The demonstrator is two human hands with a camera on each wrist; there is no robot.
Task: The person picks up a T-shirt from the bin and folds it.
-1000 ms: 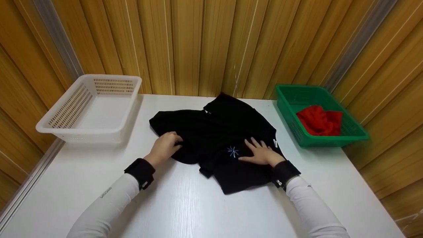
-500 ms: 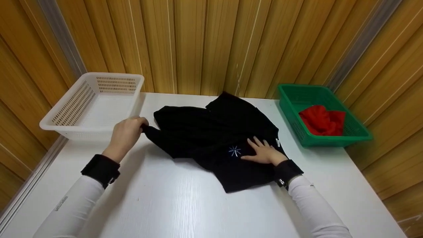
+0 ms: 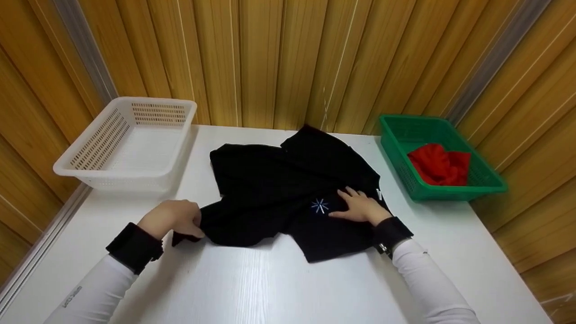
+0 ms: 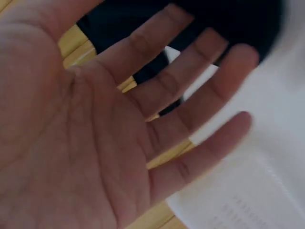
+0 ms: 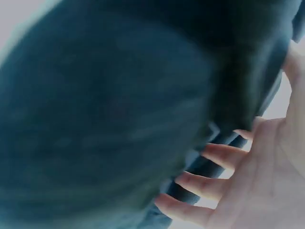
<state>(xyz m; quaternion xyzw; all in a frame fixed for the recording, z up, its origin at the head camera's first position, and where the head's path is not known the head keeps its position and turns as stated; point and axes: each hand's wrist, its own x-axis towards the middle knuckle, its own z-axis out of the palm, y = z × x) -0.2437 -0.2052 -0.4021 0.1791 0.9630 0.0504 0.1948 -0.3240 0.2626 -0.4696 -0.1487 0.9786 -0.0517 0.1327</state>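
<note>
A black T-shirt (image 3: 270,189) lies spread on the white table, a blue-and-white starburst print (image 3: 320,206) on its front. My left hand (image 3: 173,218) is at its lower left corner, which pokes out past the fingers. In the left wrist view the left palm (image 4: 95,129) faces the camera, its fingers extended and apart, the tips near dark cloth (image 4: 233,24). Fingers spread, my right hand (image 3: 357,207) rests flat on the shirt beside the print. The right wrist view has dark fabric (image 5: 105,114) filling most of it, with the right hand (image 5: 257,167) at the edge.
A white plastic basket (image 3: 112,173) stands at the back left, near the left hand. At the back right is a green basket (image 3: 459,191) holding a red cloth (image 3: 438,164). Wood-patterned panels (image 3: 256,63) wall the table's back and sides.
The left hand took the shirt's near edge, drew it left beside the white basket, then brought it down toward the person. That corner now lies flatter. The right hand stayed on the shirt.
</note>
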